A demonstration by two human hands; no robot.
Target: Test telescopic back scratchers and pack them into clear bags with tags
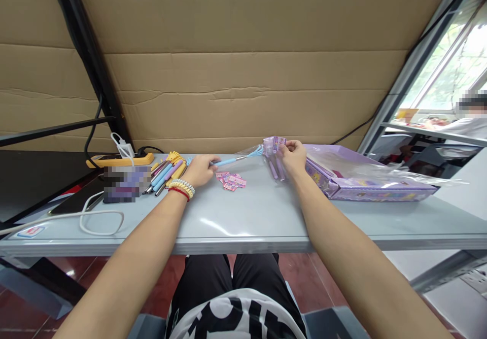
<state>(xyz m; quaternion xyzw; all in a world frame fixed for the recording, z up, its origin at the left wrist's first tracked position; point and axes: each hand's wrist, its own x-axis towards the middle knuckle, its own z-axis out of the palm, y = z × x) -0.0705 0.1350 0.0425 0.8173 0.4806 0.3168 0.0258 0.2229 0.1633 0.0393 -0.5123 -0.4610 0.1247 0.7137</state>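
My left hand (200, 169) is closed on the handle of a blue back scratcher (238, 159), whose claw end points right toward a clear plastic sleeve. My right hand (292, 155) pinches that sleeve with its purple header card (274, 146) and holds it up off the grey table (258, 217). Small pink cards (230, 180) lie on the table between my hands. Beaded bracelets circle my left wrist.
A pile of coloured back scratchers (167, 172) lies left of my left hand, beside a yellow power strip (119, 160) with a white charger and cable. A purple box (365, 179) with clear film sits at right. Cardboard backs the table. Another person sits far right.
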